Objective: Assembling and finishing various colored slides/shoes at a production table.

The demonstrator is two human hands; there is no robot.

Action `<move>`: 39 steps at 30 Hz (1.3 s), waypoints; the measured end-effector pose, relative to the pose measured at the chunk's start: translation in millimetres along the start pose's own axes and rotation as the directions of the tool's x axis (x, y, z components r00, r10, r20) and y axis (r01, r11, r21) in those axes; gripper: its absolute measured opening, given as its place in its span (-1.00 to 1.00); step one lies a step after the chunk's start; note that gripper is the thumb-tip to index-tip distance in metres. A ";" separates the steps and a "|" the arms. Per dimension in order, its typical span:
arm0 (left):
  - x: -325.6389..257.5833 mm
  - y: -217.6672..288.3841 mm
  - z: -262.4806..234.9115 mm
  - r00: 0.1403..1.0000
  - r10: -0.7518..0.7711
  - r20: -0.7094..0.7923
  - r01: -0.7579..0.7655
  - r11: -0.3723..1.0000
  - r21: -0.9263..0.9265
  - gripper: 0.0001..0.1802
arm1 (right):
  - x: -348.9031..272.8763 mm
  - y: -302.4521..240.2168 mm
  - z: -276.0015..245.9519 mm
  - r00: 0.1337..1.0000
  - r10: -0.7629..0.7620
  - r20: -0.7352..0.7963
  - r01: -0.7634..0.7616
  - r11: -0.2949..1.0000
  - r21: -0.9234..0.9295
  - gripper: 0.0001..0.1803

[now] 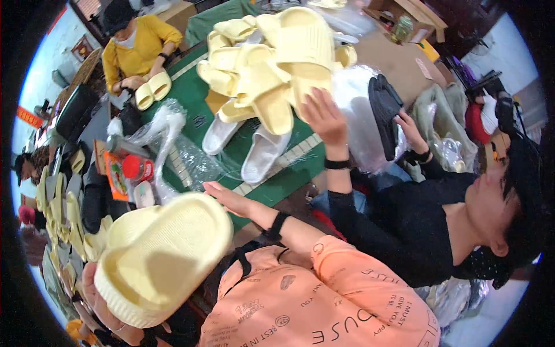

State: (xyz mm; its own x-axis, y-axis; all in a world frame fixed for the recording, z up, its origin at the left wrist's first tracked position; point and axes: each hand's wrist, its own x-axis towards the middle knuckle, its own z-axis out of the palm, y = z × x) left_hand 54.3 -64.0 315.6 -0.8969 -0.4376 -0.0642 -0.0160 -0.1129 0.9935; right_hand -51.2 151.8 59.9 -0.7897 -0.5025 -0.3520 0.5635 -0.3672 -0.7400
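Close at the lower left, a pale yellow slide slipper (185,231) is tilted with its footbed showing. A second pale yellow slipper (132,222) shows partly behind it. My left hand (95,289) is closed around the slipper's lower left end, its fingers partly hidden. My right hand (228,199), with a black band on the wrist, is stretched out flat beside the slipper's upper right edge and holds nothing. Whether it touches the slipper I cannot tell. Beyond it, a heap of pale yellow slippers (254,66) and a grey slipper (266,153) lie on the green table (191,95).
On the right a co-worker in black (399,220) reaches over the table, one hand at the heap, the other at a black slipper (384,115). Another person in yellow (136,49) holds slippers. Clear plastic bags (173,133) and a red-lidded jar (137,168) stand left.
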 end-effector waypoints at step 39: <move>189.8 -274.7 102.0 0.479 -0.348 0.806 -0.415 0.719 0.557 -0.78 | -52.8 93.8 -110.0 0.634 -0.599 -0.490 -0.357 0.335 -0.872 -0.90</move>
State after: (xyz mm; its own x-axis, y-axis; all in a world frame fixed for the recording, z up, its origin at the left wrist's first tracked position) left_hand -156.6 -25.1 40.1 -0.7803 0.5487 -0.3000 0.1147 0.5971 0.7939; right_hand 16.7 230.0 -54.0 -0.9567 0.2848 -0.0602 0.2592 0.7390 -0.6218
